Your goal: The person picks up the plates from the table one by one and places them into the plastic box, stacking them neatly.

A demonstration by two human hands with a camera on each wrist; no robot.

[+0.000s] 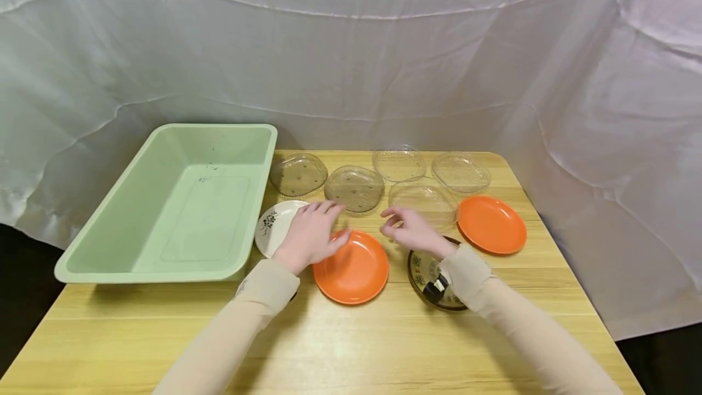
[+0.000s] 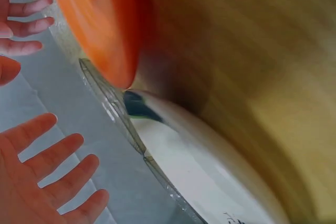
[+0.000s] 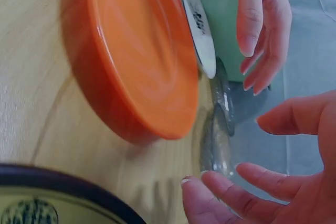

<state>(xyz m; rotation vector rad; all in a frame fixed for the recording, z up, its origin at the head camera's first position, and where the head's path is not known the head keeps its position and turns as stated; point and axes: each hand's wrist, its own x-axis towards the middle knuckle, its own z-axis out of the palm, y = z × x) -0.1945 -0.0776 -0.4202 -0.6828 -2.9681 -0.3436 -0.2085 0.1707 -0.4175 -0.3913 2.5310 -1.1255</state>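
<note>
My left hand hovers between a white plate with a dark sprig pattern and an orange plate, covering part of each. Its fingers are spread in the left wrist view, with nothing between them. To the right of the orange plate, my right hand hangs in the air, fingers loosely bent and holding nothing. Below that wrist lies a dark-rimmed patterned plate, partly hidden by the sleeve. Behind the hands are smoky clear dishes, one nearer and one farther left.
A large pale green basin takes up the table's left side. Thin clear dishes stand in a group at the back right, beside a second orange plate. A grey-white cloth hangs behind the wooden table.
</note>
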